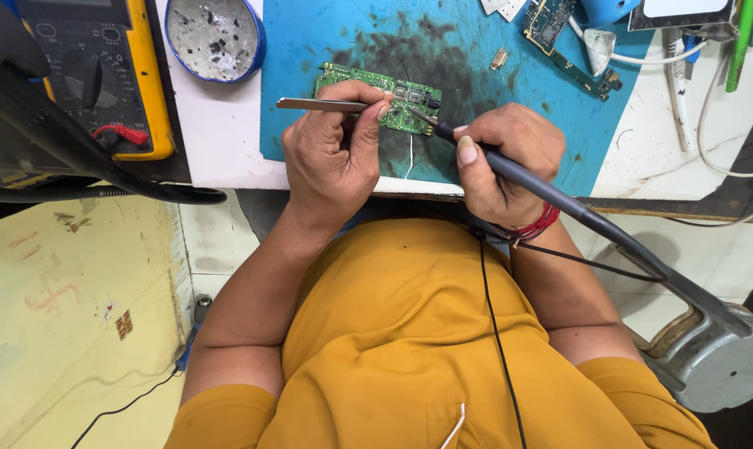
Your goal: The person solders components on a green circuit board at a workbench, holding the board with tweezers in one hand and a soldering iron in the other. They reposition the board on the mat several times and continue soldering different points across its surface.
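Note:
A small green circuit board (pixel 401 93) lies on a stained blue mat (pixel 476 41) at the bench's near edge. My left hand (pixel 331 150) pinches metal tweezers (pixel 318 105), their shaft sticking out to the left and the tips hidden by my fingers over the board. My right hand (pixel 505 158) grips a grey soldering iron (pixel 551 195) like a pen, its dark tip touching the board's right end. The iron's thick cable runs off to the lower right.
A yellow multimeter (pixel 102 75) with a red probe plug sits at the left, beside a blue-rimmed dish (pixel 214 37) of metal scraps. A second circuit board (pixel 559 37), white cables and a green tool lie at the back right. A grey round stool (pixel 717 357) stands below right.

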The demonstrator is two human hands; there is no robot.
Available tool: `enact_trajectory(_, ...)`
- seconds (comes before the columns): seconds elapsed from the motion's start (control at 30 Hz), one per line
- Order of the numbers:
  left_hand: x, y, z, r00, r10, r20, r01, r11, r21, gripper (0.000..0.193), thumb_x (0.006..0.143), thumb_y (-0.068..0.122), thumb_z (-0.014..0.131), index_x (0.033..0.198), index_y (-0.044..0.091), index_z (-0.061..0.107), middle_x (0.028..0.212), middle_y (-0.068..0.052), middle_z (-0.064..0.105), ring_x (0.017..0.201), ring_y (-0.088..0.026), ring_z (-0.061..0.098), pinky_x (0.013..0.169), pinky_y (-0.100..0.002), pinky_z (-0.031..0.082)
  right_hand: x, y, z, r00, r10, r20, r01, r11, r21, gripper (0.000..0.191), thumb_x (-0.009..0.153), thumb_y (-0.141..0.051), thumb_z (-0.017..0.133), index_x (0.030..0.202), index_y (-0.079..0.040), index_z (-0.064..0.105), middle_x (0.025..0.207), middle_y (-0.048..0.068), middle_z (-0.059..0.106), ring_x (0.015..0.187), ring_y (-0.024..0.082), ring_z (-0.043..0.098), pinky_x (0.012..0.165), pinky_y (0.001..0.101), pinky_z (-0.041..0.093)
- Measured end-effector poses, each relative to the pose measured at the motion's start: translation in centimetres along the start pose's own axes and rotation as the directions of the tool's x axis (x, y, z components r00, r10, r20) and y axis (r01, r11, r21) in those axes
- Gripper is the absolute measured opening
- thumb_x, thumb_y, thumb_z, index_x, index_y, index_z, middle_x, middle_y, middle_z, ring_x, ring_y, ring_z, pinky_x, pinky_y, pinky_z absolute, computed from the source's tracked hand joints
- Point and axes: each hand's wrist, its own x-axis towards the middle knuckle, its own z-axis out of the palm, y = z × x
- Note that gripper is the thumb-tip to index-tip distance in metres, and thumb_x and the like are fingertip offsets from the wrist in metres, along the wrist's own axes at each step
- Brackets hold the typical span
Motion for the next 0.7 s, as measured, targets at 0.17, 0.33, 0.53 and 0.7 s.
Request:
enact_trajectory(0.17, -0.04, 0.01, 0.06, 1.0, 0.008, 0.003, -0.008, 1.0, 0.004, 0.004, 0.109, 0.004, 0.069, 0.111, 0.003, 0.066, 0.103, -0.004, 0.075, 0.076, -0.007, 0.067, 0.06, -0.02, 0.051, -0.14, -0.14, -0.11, 1.0, 0.019, -0.022, -0.02, 0.999, -0.045, 0.01, 0.102, -0.008, 0.066, 0.095, -0.003, 0.06, 0.089, 0.012, 0.071, 0.07, 0.026, 0.067, 0.065, 0.0344, 0.049)
enact_trajectory(0.33, -0.12, 0.06, 0.04, 1.0, 0.009, 0.002, -0.009, 1.0, -0.005, 0.005, 0.109, 0.004, 0.069, 0.112, 0.002, 0.066, 0.104, -0.004, 0.074, 0.076, -0.007, 0.069, 0.063, -0.021, 0.053, 0.03, -0.04, 0.0, 1.0, 0.005, 0.001, -0.005, 1.0, -0.009, 0.01, 0.103, -0.007, 0.065, 0.096, -0.002, 0.06, 0.089, 0.011, 0.07, 0.072, 0.026, 0.068, 0.066, 0.0338, 0.051)
enact_trajectory(0.53, -0.18, 0.0, 0.11, 1.0, -0.003, -0.006, 0.003, 1.0, 0.002, 0.005, 0.108, 0.003, 0.07, 0.112, 0.003, 0.067, 0.103, -0.004, 0.075, 0.075, -0.007, 0.066, 0.061, -0.02, 0.051, -0.22, 0.17, -0.04, 1.0, -0.004, -0.002, 0.004, 1.0, 0.011, 0.008, 0.101, -0.007, 0.065, 0.097, -0.001, 0.061, 0.09, 0.013, 0.071, 0.071, 0.026, 0.067, 0.066, 0.0341, 0.051)
enact_trajectory(0.7, -0.3, -0.03, 0.05, 1.0, -0.009, -0.008, 0.009, 0.999, -0.033, 0.006, 0.109, 0.005, 0.069, 0.114, 0.003, 0.066, 0.106, -0.004, 0.075, 0.072, -0.006, 0.066, 0.063, -0.02, 0.051, -0.75, 0.31, 0.03, 0.988, 0.07, -0.134, -0.068, 0.998, 0.015, 0.009, 0.103, -0.009, 0.064, 0.103, 0.0, 0.064, 0.09, 0.013, 0.069, 0.071, 0.025, 0.067, 0.066, 0.0319, 0.05)
